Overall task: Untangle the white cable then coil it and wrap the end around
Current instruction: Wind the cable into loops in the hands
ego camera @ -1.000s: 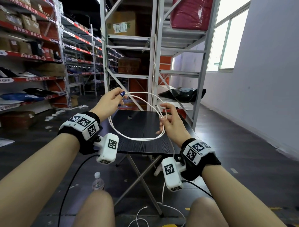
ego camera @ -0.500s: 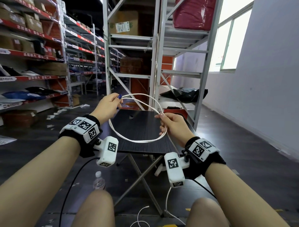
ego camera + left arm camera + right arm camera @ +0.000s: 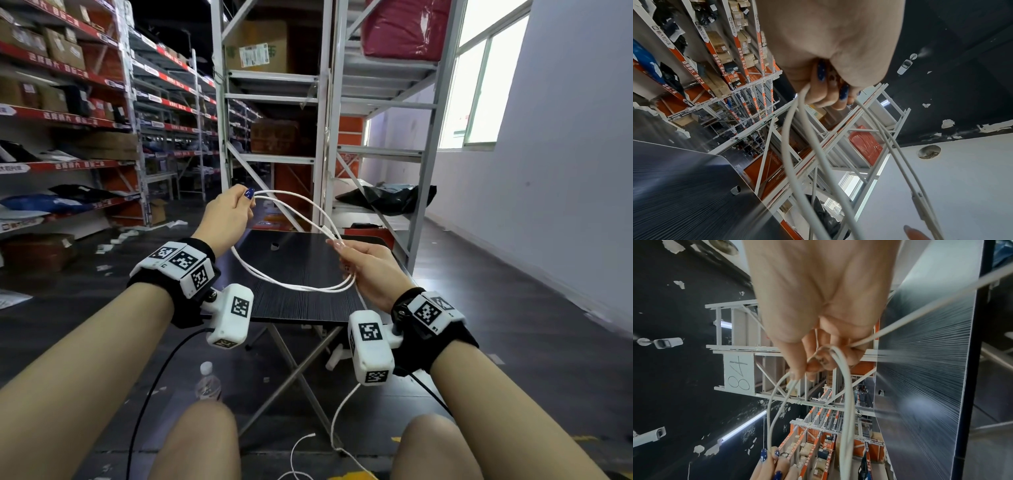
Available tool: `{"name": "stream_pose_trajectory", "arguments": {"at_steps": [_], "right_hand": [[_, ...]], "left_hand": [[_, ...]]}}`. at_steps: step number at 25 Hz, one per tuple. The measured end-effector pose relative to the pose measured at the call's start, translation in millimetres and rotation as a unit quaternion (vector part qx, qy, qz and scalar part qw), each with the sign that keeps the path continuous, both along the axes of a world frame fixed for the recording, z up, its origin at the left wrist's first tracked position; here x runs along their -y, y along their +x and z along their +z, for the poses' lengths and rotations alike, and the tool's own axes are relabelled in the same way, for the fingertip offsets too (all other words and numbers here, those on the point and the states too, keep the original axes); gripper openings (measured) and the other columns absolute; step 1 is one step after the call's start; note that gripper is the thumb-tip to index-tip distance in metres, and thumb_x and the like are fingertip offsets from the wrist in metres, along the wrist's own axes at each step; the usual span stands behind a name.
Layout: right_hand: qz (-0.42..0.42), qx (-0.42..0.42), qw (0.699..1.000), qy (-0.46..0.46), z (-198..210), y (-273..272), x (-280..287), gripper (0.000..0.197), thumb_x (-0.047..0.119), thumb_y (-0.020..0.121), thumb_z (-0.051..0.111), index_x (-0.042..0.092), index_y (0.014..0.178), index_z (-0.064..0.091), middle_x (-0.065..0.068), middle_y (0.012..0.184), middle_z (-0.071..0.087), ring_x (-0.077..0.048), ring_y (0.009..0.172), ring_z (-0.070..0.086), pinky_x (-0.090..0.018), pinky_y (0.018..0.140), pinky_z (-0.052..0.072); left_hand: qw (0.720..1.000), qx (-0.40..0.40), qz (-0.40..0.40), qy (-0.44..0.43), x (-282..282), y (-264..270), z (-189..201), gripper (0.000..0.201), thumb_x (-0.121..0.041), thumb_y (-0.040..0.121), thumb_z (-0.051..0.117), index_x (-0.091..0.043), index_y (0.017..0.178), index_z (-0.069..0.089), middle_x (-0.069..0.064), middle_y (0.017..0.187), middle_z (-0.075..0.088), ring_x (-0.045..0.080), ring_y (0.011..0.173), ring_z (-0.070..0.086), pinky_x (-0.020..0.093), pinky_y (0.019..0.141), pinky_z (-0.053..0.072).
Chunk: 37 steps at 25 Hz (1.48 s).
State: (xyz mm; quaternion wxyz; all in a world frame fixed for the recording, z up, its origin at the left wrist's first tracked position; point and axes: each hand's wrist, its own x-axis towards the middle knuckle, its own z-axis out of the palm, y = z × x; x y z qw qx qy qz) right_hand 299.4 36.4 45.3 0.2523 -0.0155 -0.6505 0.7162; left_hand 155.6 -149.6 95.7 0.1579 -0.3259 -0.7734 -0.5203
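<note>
The white cable (image 3: 294,285) hangs in loops between my two hands above the black folding table (image 3: 301,308). My left hand (image 3: 228,214) is raised at the left and pinches the loops' top between thumb and curled fingers (image 3: 824,95). My right hand (image 3: 368,263) grips the other side of the loops, and the cable (image 3: 845,386) passes through its curled fingers. A plug-like thickening (image 3: 330,233) sits on a strand just above the right fingertips. The cable's free tail (image 3: 337,421) drops from the right hand to the floor, where its end (image 3: 310,435) lies.
A plastic water bottle (image 3: 208,383) stands on the floor under the table's left side. Metal shelf racks (image 3: 318,137) rise just behind the table, with a black bag (image 3: 387,200) on a low shelf. A wall with windows runs along the right.
Both hands have drawn a little further apart, stretching the loops wider and flatter. More tail has come up from the floor; the right hand has tilted outward.
</note>
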Motion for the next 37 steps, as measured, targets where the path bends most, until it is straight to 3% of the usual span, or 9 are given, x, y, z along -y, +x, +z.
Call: {"name": "stream_pose_trajectory", "arguments": {"at_steps": [5,14,16,20,22,24,30,33,37], "right_hand": [[-0.126,0.012,0.980,0.154,-0.8,-3.1,-4.7,0.016,0.021,0.090,0.062,0.009,0.091,0.073,0.006,0.060,0.051,-0.010,0.059,0.042,-0.019,0.058,0.035],[-0.124,0.054,0.978,0.157,-11.5,-0.1,-13.9,0.020,0.016,0.096,0.050,0.014,0.099,0.069,0.001,0.081,0.063,-0.007,0.066,0.052,-0.013,0.050,0.041],[-0.129,0.060,0.979,0.142,-13.2,1.7,-19.3,0.019,0.013,0.096,0.051,0.013,0.098,0.069,-0.001,0.079,0.062,-0.007,0.062,0.052,-0.014,0.050,0.044],[-0.062,0.135,0.974,0.169,-9.0,10.9,-17.9,0.023,0.020,0.095,0.052,0.008,0.099,0.071,-0.004,0.088,0.068,-0.010,0.076,0.062,-0.030,0.075,0.051],[-0.047,0.147,0.964,0.217,-5.6,13.5,-12.0,0.026,0.025,0.093,0.054,0.008,0.106,0.069,-0.002,0.098,0.070,-0.007,0.085,0.063,-0.026,0.075,0.047],[-0.060,0.123,0.954,0.267,-0.5,10.6,-5.4,0.030,0.029,0.090,0.059,0.013,0.115,0.064,0.002,0.105,0.068,-0.006,0.094,0.061,-0.019,0.077,0.047],[-0.154,0.024,0.924,0.350,14.1,-2.1,10.0,0.047,0.036,0.089,0.060,0.019,0.131,0.049,0.001,0.126,0.054,-0.011,0.120,0.047,-0.032,0.107,0.035],[-0.110,-0.001,0.929,0.353,24.6,-0.4,10.4,0.038,0.026,0.094,0.055,0.013,0.129,0.051,0.002,0.112,0.060,-0.004,0.103,0.055,-0.025,0.099,0.042],[0.005,0.046,0.963,0.266,28.6,0.7,10.8,0.029,0.022,0.099,0.045,0.002,0.103,0.065,0.004,0.056,0.057,-0.001,0.043,0.049,-0.016,0.050,0.045]], "left_hand": [[1.000,0.014,-0.016,-0.004,-5.1,6.3,-3.1,0.032,-0.024,0.100,0.034,-0.023,0.070,0.045,-0.001,0.063,0.048,0.014,0.054,0.039,0.029,0.052,0.031],[0.993,-0.073,0.017,-0.089,-3.6,22.0,10.1,0.026,-0.024,0.101,0.032,-0.009,0.086,0.048,-0.001,0.070,0.051,0.011,0.063,0.044,0.017,0.057,0.033],[0.991,-0.087,0.017,-0.097,-3.8,23.8,14.1,0.025,-0.023,0.101,0.033,-0.010,0.085,0.047,0.002,0.072,0.052,0.017,0.069,0.048,0.024,0.058,0.034],[0.987,-0.110,0.009,-0.116,-7.2,28.4,16.9,0.020,-0.021,0.100,0.034,-0.013,0.087,0.047,0.003,0.078,0.054,0.014,0.063,0.044,0.025,0.057,0.035],[0.984,-0.119,-0.009,-0.132,-9.6,31.0,17.3,0.019,-0.019,0.100,0.034,-0.015,0.086,0.047,0.005,0.078,0.055,0.014,0.059,0.043,0.027,0.057,0.036],[0.976,-0.137,-0.024,-0.167,-14.1,34.5,16.1,0.019,-0.018,0.099,0.034,-0.016,0.085,0.047,0.009,0.079,0.057,0.021,0.062,0.047,0.034,0.063,0.040],[0.958,-0.168,-0.074,-0.220,-25.5,41.1,11.3,0.018,-0.019,0.099,0.036,-0.014,0.090,0.051,0.010,0.074,0.059,0.025,0.066,0.051,0.038,0.069,0.042],[0.947,-0.188,-0.084,-0.249,-27.5,44.1,9.0,0.020,-0.020,0.099,0.037,-0.009,0.097,0.054,0.003,0.069,0.055,0.022,0.064,0.049,0.034,0.066,0.039],[0.946,-0.200,-0.086,-0.240,-29.0,45.7,6.2,0.020,-0.020,0.098,0.037,-0.009,0.096,0.053,0.008,0.071,0.057,0.029,0.068,0.053,0.039,0.068,0.043]]}}
